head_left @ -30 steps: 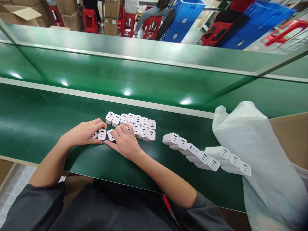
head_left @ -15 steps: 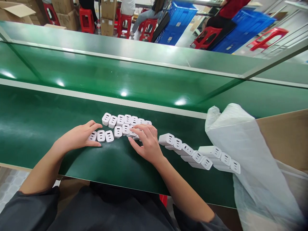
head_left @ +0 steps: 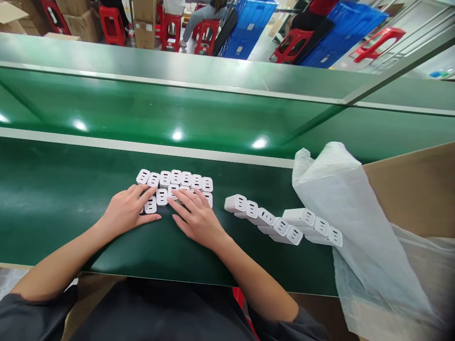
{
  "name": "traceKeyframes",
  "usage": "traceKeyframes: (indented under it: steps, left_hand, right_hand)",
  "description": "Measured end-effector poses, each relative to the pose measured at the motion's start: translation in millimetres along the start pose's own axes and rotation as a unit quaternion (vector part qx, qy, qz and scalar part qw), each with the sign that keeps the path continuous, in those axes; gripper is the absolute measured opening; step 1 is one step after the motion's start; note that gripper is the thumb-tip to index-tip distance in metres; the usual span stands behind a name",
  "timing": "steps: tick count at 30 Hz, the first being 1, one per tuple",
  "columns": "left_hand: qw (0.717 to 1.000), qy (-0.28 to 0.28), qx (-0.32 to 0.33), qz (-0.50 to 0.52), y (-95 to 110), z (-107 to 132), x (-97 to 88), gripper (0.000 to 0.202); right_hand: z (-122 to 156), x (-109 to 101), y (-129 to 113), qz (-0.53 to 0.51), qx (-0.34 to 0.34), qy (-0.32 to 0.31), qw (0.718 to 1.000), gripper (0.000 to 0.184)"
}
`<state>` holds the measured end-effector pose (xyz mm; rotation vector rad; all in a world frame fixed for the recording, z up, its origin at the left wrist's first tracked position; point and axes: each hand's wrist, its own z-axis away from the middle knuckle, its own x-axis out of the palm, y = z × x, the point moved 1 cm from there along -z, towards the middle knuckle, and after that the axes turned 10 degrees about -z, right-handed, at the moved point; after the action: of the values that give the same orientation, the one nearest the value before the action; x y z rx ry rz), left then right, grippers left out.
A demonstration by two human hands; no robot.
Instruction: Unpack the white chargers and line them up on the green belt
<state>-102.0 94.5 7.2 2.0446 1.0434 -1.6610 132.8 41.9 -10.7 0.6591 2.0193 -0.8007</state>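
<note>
White USB charger blocks stand in two rows on the green tabletop, slotted faces up. The back row (head_left: 176, 176) runs unbroken. My left hand (head_left: 128, 208) is at the left end of the front row, its fingers behind and its thumb in front of the last chargers, touching a charger (head_left: 150, 205) and partly hiding another. My right hand (head_left: 197, 219) lies with spread fingers over the right part of the front row, covering several chargers. Between the hands a charger (head_left: 162, 197) shows uncovered. Neither hand lifts anything.
More white chargers (head_left: 266, 216) lie tipped over in a slanting line to the right. Beyond them are a translucent plastic bag (head_left: 330, 184) and a cardboard box (head_left: 415, 189). A green ledge (head_left: 159, 113) runs behind. Red stools (head_left: 113, 24), blue crates (head_left: 245, 28) and seated people are farther back.
My left hand has slid right, bringing the left chargers of the front row closer to the others. My right hand stays over the row, fingers shifted slightly. The camera view has turned a little.
</note>
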Motion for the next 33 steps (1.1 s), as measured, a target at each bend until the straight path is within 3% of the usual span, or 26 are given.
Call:
traceKeyframes:
  steps: [3,9,12,16,19,24,28,33]
  left_hand:
    - [1.000,-0.004,-0.006,0.004,-1,0,3.0,0.056]
    - [0.999,-0.026,0.021,0.030,-5,-3,-1.4,0.054]
    - [0.999,-0.025,0.023,0.034,-5,-5,-4.0,0.056]
    - [0.999,-0.028,0.022,0.023,-5,-4,-4.7,0.059]
    - [0.999,-0.031,0.022,0.020,-5,-3,-3.6,0.059]
    - [0.999,-0.042,0.018,0.027,-5,-5,-3.7,0.059]
    - [0.995,-0.079,0.040,0.047,-6,-8,-5.3,0.060]
    - [0.988,-0.121,0.040,0.082,-8,-9,-4.6,0.057]
  right_hand:
    - [2,4,-8,0.012,-0.001,-0.039,0.999,0.040]
    - [4,-1,-13,-0.028,0.001,-0.048,0.998,0.043]
    - [5,-22,1,-0.088,0.010,-0.038,0.995,0.040]
    - [14,-60,31,-0.158,0.103,0.060,0.980,0.042]
    - [20,-72,42,-0.156,0.136,0.041,0.978,0.043]
    - [18,-61,38,-0.133,0.098,-0.057,0.985,0.040]
    - [16,-56,36,-0.122,0.090,-0.083,0.985,0.039]
    - [15,-48,31,-0.079,0.078,-0.094,0.989,0.055]
